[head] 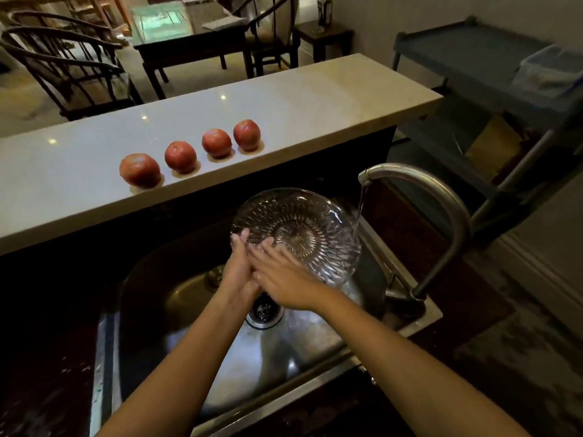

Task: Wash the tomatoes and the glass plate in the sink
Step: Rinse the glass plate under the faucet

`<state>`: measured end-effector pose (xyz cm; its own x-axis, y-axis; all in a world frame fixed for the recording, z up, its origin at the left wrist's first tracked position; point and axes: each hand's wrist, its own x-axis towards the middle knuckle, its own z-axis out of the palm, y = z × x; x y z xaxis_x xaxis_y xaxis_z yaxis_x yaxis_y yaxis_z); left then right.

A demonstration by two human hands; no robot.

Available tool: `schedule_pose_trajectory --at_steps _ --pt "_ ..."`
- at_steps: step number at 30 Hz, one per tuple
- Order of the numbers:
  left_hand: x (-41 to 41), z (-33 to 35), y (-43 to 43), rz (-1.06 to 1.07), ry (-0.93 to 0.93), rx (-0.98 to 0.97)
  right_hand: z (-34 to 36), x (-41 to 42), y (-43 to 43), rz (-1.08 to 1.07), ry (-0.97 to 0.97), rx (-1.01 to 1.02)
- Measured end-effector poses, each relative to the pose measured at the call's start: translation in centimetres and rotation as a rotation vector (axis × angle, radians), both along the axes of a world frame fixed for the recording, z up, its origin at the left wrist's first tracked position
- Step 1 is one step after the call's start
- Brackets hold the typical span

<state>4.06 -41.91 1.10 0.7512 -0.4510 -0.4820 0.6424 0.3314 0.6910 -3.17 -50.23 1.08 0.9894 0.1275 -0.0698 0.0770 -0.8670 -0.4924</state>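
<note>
A cut-glass plate (303,222) is tilted up over the steel sink (284,351), its face toward me. My left hand (238,263) grips the plate's lower left rim, fingers curled over the edge. My right hand (280,279) lies flat on the plate's lower face, fingers spread. Water runs from the faucet (441,197) onto the plate's right rim. Several wet red tomatoes (181,156) stand in a row on the raised white counter (315,99) behind the sink, each in a small puddle.
The sink drain (264,312) lies below my hands. A dark counter edge (47,389) borders the sink on the left. A grey utility cart (492,67) stands at the right. Dark wooden chairs (63,64) and a table (189,45) are beyond the counter.
</note>
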Motion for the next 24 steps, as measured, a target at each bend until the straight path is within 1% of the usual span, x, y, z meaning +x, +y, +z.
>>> schedule_pose_trajectory --at_steps 1,3,7,9,11,13,16,21,24 --pt "0.4 -0.1 -0.1 0.024 0.017 -0.016 -0.2 -0.9 -0.3 0.012 0.008 -0.01" --pt "1.1 -0.2 0.0 0.029 0.048 -0.024 -0.6 -2.5 -2.0 -0.032 0.036 -0.08" --pt "0.7 -1.4 0.7 0.052 0.145 -0.114 -1.3 -3.8 -6.0 -0.309 0.152 -0.235" --pt "-0.3 -2.1 0.8 0.016 0.186 -0.122 -1.5 -2.8 -8.1 -0.44 0.201 -0.311" --pt "-1.6 -2.6 0.7 -0.021 0.208 -0.139 -1.7 -1.2 -9.6 -0.515 0.233 -0.385" --pt "-2.6 -2.7 0.6 0.009 0.242 -0.193 -2.0 0.4 -9.9 -0.519 0.213 -0.421" --pt "-2.5 -2.5 0.8 0.067 0.261 -0.235 -2.5 1.8 -9.4 -0.473 0.127 -0.464" --pt "-2.5 -2.9 0.9 0.109 0.282 -0.228 -2.6 2.6 -8.5 -0.47 0.1 -0.41" --pt "-3.1 -3.3 0.0 0.057 0.305 -0.21 -2.6 2.9 -6.8 -0.398 0.093 -0.391"
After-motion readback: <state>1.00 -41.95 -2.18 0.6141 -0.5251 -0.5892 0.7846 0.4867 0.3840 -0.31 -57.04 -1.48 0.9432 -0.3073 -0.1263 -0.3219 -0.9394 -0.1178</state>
